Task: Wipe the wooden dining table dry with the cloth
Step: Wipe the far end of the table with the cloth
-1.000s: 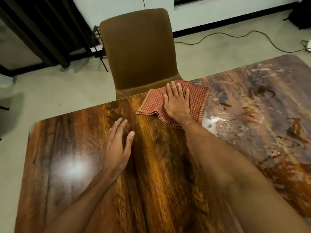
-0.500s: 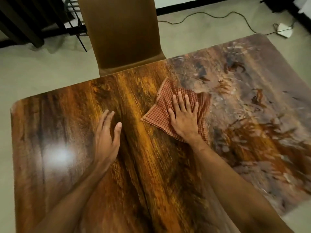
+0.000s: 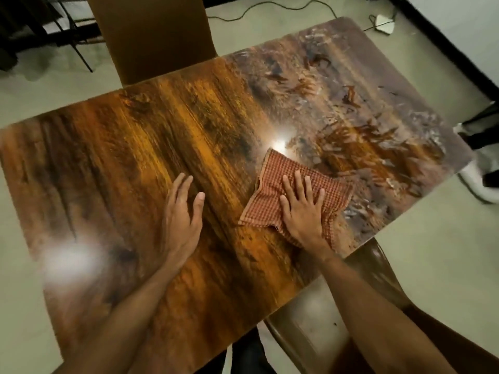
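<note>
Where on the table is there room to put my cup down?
Bare table runs from the left hand out to the left edge, and along the far edge by the chair. It is crowded where the right hand presses the cloth.

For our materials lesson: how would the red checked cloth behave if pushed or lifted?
Probably floppy: the red checked cloth wrinkles and folds under the flat right hand. Likely light, so it should slide easily on the glossy wooden table, bunching at loose edges.
</note>
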The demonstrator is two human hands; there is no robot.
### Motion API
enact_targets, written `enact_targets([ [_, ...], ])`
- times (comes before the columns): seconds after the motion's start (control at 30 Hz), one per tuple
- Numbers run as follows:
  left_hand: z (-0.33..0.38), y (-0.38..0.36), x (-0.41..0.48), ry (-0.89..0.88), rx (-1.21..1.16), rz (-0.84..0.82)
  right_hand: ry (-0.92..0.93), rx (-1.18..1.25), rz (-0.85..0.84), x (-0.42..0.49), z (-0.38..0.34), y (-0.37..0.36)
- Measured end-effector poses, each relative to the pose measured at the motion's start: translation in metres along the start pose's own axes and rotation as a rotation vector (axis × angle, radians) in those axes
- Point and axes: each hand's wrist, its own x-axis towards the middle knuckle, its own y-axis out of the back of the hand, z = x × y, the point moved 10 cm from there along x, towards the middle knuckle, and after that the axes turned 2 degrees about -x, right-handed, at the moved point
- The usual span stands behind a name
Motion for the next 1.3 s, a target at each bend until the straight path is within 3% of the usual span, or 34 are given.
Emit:
enact_targets([
  [0.1,-0.002,-0.001,-0.028,-0.001,-0.017,0.005,0.096,-0.004,-0.034,-0.048,-0.061,-0.015],
  [0.23,0.004,0.001,-0.061,-0.007,-0.011,0.022,0.501,0.023,-0.101,-0.151,-0.157,-0.054],
  [0.3,0.01,0.004,-0.075,-0.009,-0.015,0.043,0.606,0.035,-0.134,-0.172,-0.155,-0.054],
  [0.37,0.014,0.005,-0.091,-0.004,-0.02,0.06,0.54,0.024,-0.131,-0.16,-0.116,-0.044],
  [0.5,0.019,-0.002,-0.126,-0.001,0.04,0.089,0.198,0.05,-0.131,-0.117,-0.007,-0.018],
  [0.57,0.022,-0.012,-0.141,0.01,0.089,0.091,0.154,0.047,-0.141,-0.115,0.001,-0.017],
  [0.7,0.054,-0.05,-0.179,0.009,0.109,0.094,0.522,-0.031,-0.171,-0.16,-0.049,-0.037],
  [0.77,0.077,-0.065,-0.199,-0.018,0.098,0.121,0.647,-0.035,-0.146,-0.17,-0.04,-0.036],
  [0.93,0.104,-0.096,-0.244,0.024,0.072,0.171,0.405,-0.008,-0.09,-0.11,0.087,-0.013],
  [1.03,0.111,-0.111,-0.253,0.062,0.065,0.171,0.347,0.025,-0.13,-0.101,0.107,-0.012],
  [1.17,0.115,-0.125,-0.241,0.089,0.064,0.174,0.491,-0.02,-0.14,-0.125,0.054,-0.03],
  [1.3,0.105,-0.133,-0.227,0.116,0.06,0.178,0.612,-0.045,-0.127,-0.11,0.065,-0.03],
])
